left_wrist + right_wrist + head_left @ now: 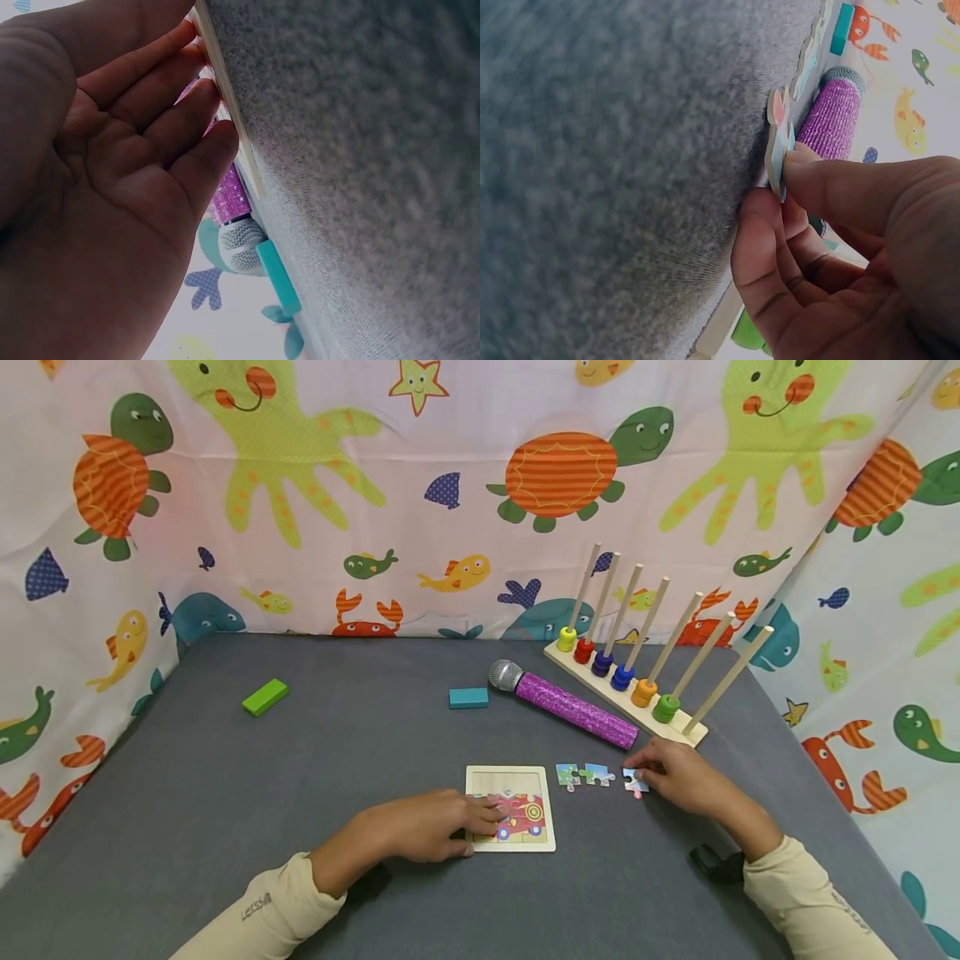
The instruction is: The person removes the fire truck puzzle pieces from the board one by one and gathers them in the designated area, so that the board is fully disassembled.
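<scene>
Head view: my left hand (pixel 427 827) lies flat, fingers straight on puzzle tray (pixel 512 808) | right hand (pixel 678 775) pinches loose puzzle piece (pixel 635 783) on grey table (pixel 300 777), right of tray.

Both my forearms reach in from below, cream sleeves down to the wrists. My left hand (pixel 431 827) lies palm down, 4 fingers (pixel 196 161) straight and together. My right hand (pixel 678 774) is curled, thumb and fingertips (pixel 759 217) closed in a pinch grip.
</scene>
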Available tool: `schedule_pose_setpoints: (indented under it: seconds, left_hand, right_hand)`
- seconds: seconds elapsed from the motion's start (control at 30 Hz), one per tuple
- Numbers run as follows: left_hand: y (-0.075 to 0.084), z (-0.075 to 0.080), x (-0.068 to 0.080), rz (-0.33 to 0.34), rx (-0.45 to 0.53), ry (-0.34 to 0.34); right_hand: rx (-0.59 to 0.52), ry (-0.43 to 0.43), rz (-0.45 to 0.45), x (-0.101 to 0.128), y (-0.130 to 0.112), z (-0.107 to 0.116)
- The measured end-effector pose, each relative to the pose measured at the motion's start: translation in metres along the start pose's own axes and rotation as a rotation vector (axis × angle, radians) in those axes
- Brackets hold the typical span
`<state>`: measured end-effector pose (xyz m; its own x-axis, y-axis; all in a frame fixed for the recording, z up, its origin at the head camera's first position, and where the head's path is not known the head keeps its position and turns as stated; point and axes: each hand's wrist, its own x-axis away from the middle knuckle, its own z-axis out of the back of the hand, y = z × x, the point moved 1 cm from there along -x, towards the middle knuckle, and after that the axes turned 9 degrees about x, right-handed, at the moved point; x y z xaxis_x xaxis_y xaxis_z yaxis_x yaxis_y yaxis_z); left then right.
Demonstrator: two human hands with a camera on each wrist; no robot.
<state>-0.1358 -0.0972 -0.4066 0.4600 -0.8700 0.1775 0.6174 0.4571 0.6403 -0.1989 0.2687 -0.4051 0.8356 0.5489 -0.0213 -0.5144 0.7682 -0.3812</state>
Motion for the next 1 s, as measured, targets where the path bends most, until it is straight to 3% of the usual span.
schedule_pose_setpoints:
  seconds: [0.43, 0.67, 0.73, 0.83, 0.9, 1.0]
  left_hand:
    - [0.004, 0.002, -0.001, -0.001, -0.005, 0.025]
    - [0.009, 0.006, -0.004, -0.101, -0.040, 0.142]
    - [0.011, 0.009, -0.003, -0.048, -0.082, 0.195]
    - [0.011, 0.012, 0.001, 0.105, -0.120, 0.233]
    - [0.010, 0.014, 0.003, 0.194, -0.132, 0.223]
    - [0.007, 0.014, 0.005, 0.239, -0.128, 0.204]
  right_hand:
    - [-0.032, -0.023, -0.096, 0.007, -0.001, 0.016]
    - [-0.052, -0.040, 0.018, 0.005, -0.030, 0.021]
    - [-0.076, -0.052, 0.033, 0.001, -0.039, 0.019]
    - [-0.080, -0.062, 0.042, -0.007, -0.051, 0.016]
    - [-0.073, -0.060, 0.051, -0.012, -0.056, 0.013]
    - [-0.082, -0.058, 0.074, -0.018, -0.063, 0.008]
